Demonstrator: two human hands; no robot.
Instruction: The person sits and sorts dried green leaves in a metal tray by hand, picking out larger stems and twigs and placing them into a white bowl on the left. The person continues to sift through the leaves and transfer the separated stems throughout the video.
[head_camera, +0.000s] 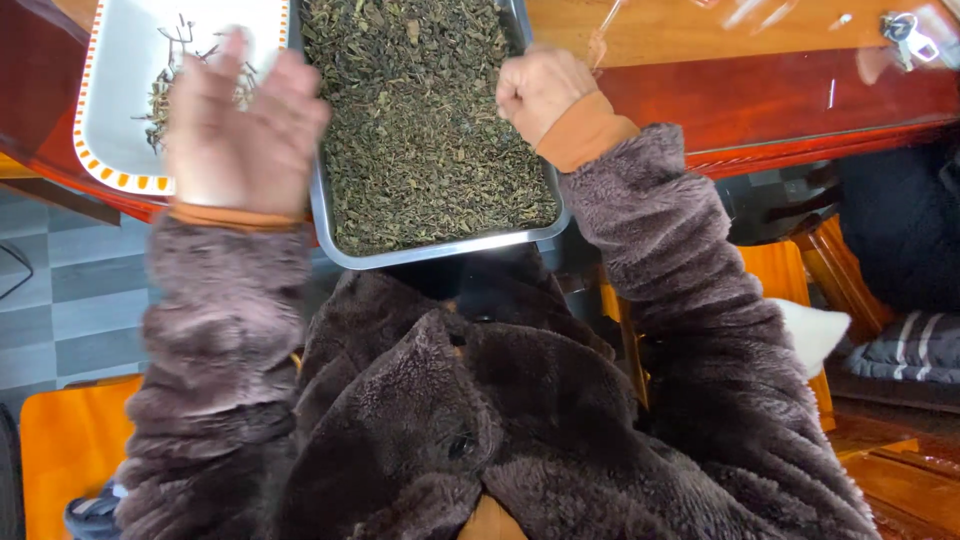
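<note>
I take the rectangular steel tray (335, 240) heaped with dried dark-green tea leaves (420, 120) as my landmark. It sits on the polished red-brown wooden table (760, 95), its long axis running away from my body, its near rim overhanging the table edge just above my lap.

My right hand (540, 90) is at the tray's right rim, over the leaves, curled into a loose fist; whether it pinches anything inside I cannot tell. Of the two it is the nearer to the leaf pile.

My left hand (245, 125) hovers just left of the tray, fingers spread and slack, blurred with motion, empty as far as I can see. It hangs above the white rectangular dish with an orange dotted border (110, 100), which lies touching or almost touching the tray's left side and carries a small scatter of picked-out brown stems (165, 90) (thin, twiggy bits).

Both forearms in fuzzy brown sleeves angle inward toward the tray.
</note>
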